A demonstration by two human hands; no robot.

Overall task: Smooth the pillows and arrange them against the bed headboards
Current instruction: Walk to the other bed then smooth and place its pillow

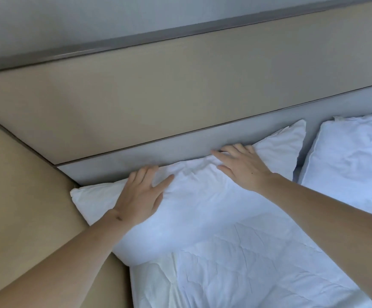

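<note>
White cotton under both palms: the fingers [144,176] of the left hand [139,200] lie straight and spread, flat on the soft white rectangular pillow [202,207], gripping nothing. The fingers of the right hand [244,166] are likewise straight and relaxed, pressing the cloth, nothing pinched.

Position: fingertips of both hands sit at the pillow's far edge, just short of the grey padded headboard strip [180,150]. Pillow lies tilted, far edge touching that strip, its corner left of the left fingers wedged near the beige side panel [25,174].

Cloth between the two sets of fingers shows a bunched ridge of creases; judged to be the smoothing step.

Method note: keep fingers flat, sweep outward from that ridge toward each corner, light downward pressure so the filling spreads evenly rather than lumping. Avoid curling fingers; that would drag new folds.

Right of the right fingers, apart by a gap: a second white pillow [354,156], also against the headboard. Nearer than the wrists: white quilted bed cover [247,263], wrinkled.
</note>
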